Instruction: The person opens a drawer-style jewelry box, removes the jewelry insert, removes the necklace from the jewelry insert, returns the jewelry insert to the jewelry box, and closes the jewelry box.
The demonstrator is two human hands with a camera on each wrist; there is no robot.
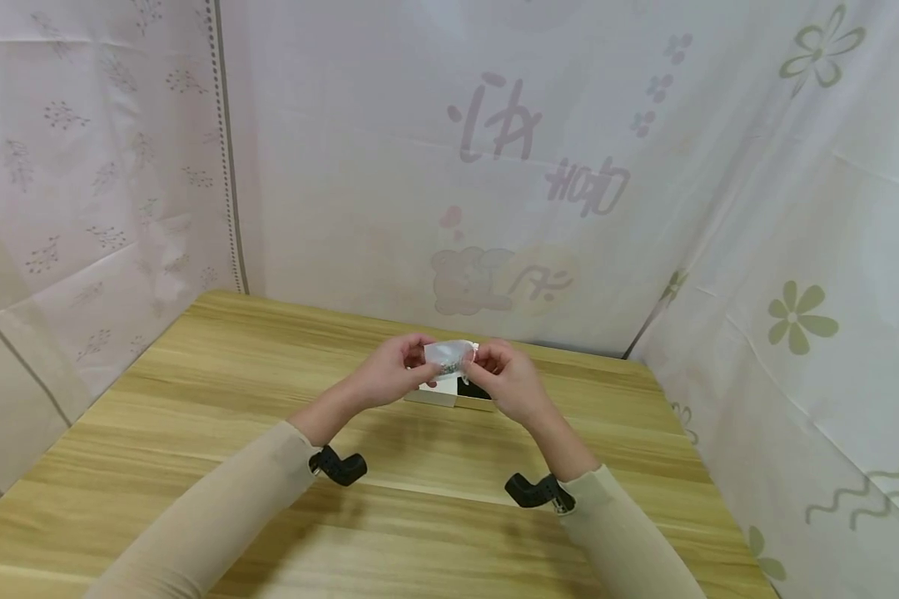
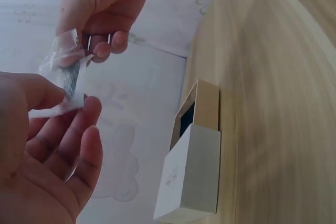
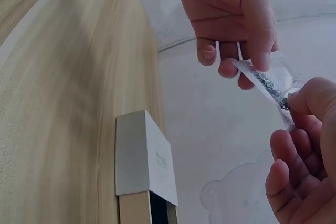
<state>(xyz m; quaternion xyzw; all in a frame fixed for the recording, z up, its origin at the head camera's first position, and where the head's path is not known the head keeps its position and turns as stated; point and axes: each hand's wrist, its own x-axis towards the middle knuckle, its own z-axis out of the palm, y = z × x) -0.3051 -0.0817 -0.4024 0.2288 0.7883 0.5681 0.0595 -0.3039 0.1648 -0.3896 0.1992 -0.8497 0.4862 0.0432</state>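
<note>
A small translucent plastic bag [image 1: 449, 356] is held up between both hands over the far part of the table. Inside it lies a dark, silvery chain-like piece [image 3: 266, 83]. My left hand [image 1: 384, 376] pinches one end of the bag between thumb and fingers. At the other end, my right hand [image 1: 515, 386] pinches the bag with thumb and forefinger, its other fingers loosely curled. Just below and behind the hands sits a small white box sleeve [image 2: 195, 174], printed with faint lettering. Its tan drawer [image 2: 208, 103] with a black inside is slid partway out.
The wood-grain table [image 1: 389, 516] stretches around the box. Patterned fabric hangs behind the table [image 1: 360, 208] and along both sides. A black wrist mount [image 1: 339, 466] sits at the left cuff, and another black mount [image 1: 532, 491] at the right cuff.
</note>
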